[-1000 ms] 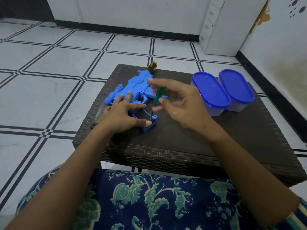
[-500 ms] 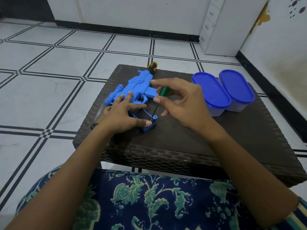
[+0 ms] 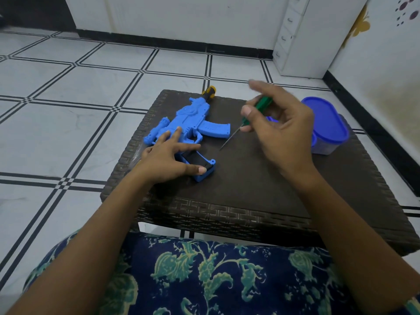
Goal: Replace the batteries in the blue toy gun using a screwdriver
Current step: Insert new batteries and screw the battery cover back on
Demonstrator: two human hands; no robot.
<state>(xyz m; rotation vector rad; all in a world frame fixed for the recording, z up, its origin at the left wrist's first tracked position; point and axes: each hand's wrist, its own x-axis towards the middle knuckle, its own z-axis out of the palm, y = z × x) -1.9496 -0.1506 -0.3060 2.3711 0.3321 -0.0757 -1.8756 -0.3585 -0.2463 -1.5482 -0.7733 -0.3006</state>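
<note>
The right hand [image 3: 284, 133] — pinching screwdriver [image 3: 261, 104] — lifted off toy gun [image 3: 193, 119]; left hand [image 3: 168, 160] flat.

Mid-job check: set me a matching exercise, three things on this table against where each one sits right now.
Things:
1. blue toy gun
2. green screwdriver
3. blue-lidded containers

Places:
A. pinched in the right hand, tip clear of the gun
B. standing on the right side of the table
C. lying flat under the left hand

Pairs: 1-C, 2-A, 3-B.
</note>
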